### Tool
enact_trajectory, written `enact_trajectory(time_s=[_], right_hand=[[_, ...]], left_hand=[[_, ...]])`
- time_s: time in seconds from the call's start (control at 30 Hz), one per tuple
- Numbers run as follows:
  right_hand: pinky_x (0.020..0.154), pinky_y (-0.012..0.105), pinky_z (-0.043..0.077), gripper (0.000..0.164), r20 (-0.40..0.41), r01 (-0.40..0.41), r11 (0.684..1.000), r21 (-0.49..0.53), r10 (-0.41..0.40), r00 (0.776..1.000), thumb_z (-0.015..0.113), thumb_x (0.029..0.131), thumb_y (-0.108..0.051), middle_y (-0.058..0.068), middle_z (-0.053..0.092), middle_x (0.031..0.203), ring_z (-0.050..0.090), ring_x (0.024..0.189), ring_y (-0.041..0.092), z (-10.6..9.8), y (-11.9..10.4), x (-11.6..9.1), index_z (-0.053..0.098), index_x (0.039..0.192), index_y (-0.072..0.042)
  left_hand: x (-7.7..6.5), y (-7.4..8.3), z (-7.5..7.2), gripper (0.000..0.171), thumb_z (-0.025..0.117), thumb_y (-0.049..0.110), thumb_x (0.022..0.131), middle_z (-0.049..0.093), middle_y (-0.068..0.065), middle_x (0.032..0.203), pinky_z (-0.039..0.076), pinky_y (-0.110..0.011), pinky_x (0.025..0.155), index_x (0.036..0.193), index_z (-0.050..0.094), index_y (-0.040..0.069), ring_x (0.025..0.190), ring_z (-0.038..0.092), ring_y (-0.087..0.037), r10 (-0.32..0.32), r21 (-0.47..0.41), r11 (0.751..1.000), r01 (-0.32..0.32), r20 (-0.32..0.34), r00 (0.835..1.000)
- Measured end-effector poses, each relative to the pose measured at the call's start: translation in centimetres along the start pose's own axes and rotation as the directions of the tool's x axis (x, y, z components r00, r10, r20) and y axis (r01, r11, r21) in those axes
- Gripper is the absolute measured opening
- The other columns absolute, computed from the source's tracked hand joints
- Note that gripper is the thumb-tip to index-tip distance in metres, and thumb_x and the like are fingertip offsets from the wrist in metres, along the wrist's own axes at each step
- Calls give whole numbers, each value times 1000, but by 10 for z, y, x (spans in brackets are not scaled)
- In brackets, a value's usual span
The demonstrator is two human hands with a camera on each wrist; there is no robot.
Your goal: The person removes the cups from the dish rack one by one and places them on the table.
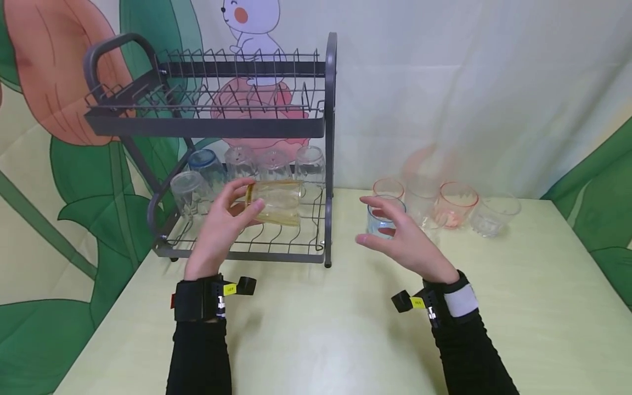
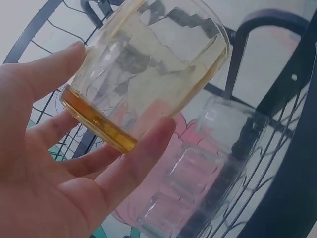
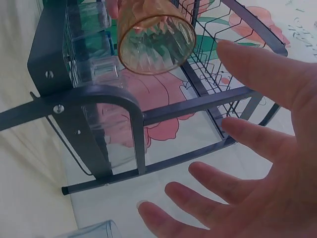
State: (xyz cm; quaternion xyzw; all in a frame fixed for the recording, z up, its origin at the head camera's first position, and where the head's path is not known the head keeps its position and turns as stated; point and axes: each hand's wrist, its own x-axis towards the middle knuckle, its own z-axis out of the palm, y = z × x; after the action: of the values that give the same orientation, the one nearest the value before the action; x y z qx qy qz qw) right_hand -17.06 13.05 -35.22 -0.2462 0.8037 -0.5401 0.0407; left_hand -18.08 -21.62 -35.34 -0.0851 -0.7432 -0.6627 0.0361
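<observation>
My left hand point(image 1: 222, 225) pinches an amber drinking glass point(image 1: 276, 203) near its thick base, between thumb and fingers. The glass lies on its side in the air, in front of the rack's lower tier, its mouth pointing right. Up close in the left wrist view, the faceted wall of the amber glass point(image 2: 148, 64) shows, with the fingertips around the base. My right hand point(image 1: 402, 241) holds nothing; its fingers are spread, thumb apart. In the head view it overlaps a blue-rimmed glass point(image 1: 373, 222) on the table; whether it touches cannot be told.
A dark two-tier dish rack point(image 1: 207, 127) stands at back left. Its lower tier bears several upside-down glasses, one of them a blue glass point(image 1: 203, 159). On the table point(image 1: 316, 329), right of the rack, are several glasses, including a red-rimmed glass point(image 1: 456, 203) and a clear glass point(image 1: 494, 214).
</observation>
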Motion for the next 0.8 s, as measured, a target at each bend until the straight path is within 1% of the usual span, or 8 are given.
enact_trajectory(time_s=[0.1, 0.33, 0.43, 0.5, 0.6, 0.67, 0.73, 0.8], right_hand=[[108, 47, 37, 66, 7, 0, 1000, 20, 0, 1000, 74, 89, -28, -6, 33, 149, 38, 133, 20, 5, -1, 1, 42, 147, -26], [108, 46, 39, 68, 4, 17, 998, 61, -18, 1000, 75, 89, -27, -7, 33, 151, 38, 134, 19, 12, -8, 5, 41, 147, -27], [108, 46, 38, 69, 5, 18, 997, 73, -18, 1000, 75, 89, -27, -6, 32, 152, 37, 134, 20, 14, -10, 5, 39, 148, -26], [108, 46, 38, 70, 1, 14, 997, 78, -14, 1000, 75, 89, -26, -5, 32, 152, 37, 135, 20, 15, -11, 4, 39, 148, -26], [108, 48, 38, 70, -5, 16, 996, 91, -15, 1000, 75, 89, -25, -4, 32, 152, 37, 136, 21, 16, -12, 5, 39, 148, -25], [108, 48, 38, 70, -10, 19, 995, 98, -18, 1000, 75, 89, -25, -5, 32, 151, 37, 136, 20, 17, -13, 6, 39, 148, -25], [108, 48, 39, 70, -13, 27, 994, 105, -26, 1000, 75, 88, -26, -6, 32, 151, 37, 136, 20, 18, -14, 8, 39, 148, -26], [107, 49, 39, 71, -15, 31, 992, 121, -30, 999, 76, 88, -26, -6, 32, 151, 37, 135, 20, 19, -15, 9, 39, 148, -25]], left_hand=[[-2, -1, 5, 61, 69, 34, 92, 40, -8, 145, 53, -45, 92, 144, 41, 24, 123, 53, -28, -7, -31, 1000, 7, 15, 1000], [-2, 2, 18, 63, 69, 32, 92, 39, -10, 145, 55, -39, 88, 146, 39, 21, 125, 52, -29, -13, -62, 998, 16, 49, 999], [0, -2, 24, 64, 70, 32, 92, 40, -10, 145, 54, -44, 91, 146, 39, 18, 126, 51, -29, -4, -67, 998, 9, 72, 997], [3, -10, 28, 64, 69, 32, 92, 40, -10, 145, 53, -47, 92, 147, 39, 18, 125, 52, -29, 9, -74, 997, -2, 93, 996], [17, -42, 30, 61, 68, 29, 94, 39, -10, 146, 55, -46, 88, 147, 39, 21, 124, 54, -28, 70, -116, 992, -54, 140, 988], [20, -47, 34, 60, 68, 30, 93, 40, -10, 146, 55, -45, 87, 146, 40, 22, 123, 54, -27, 75, -124, 991, -56, 156, 985], [19, -42, 39, 61, 69, 30, 93, 39, -10, 146, 55, -44, 87, 145, 40, 21, 123, 54, -26, 75, -126, 991, -55, 164, 984], [11, -21, 47, 61, 70, 30, 92, 39, -10, 145, 54, -45, 90, 144, 40, 18, 123, 53, -28, 37, -115, 993, -17, 166, 985]])
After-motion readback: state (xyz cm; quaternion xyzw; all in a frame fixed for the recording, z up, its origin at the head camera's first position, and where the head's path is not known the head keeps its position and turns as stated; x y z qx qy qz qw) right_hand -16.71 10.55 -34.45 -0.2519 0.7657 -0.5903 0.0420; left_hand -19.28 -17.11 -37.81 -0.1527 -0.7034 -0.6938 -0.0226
